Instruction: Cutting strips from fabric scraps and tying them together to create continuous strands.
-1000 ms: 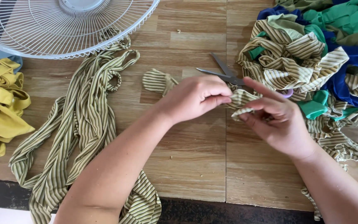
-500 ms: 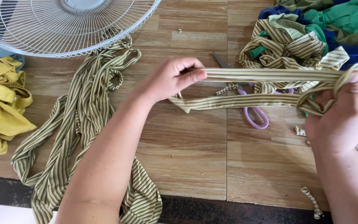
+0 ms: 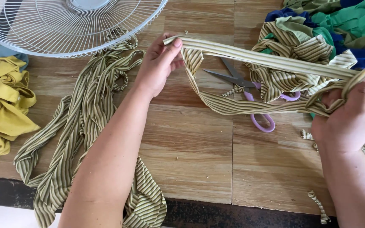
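Now striped fabric loop [image 3: 250, 63] pulled wider vs. moments ago; L hand [image 3: 159, 65] pinches one end, R hand [image 3: 351, 114] grips other. Scissors [image 3: 243, 86] uncovered on floor [image 3: 191, 152].

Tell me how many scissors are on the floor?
1. The scissors, with purple handles, lie open on the wood floor under the striped strip. The cloth pile may hide more.
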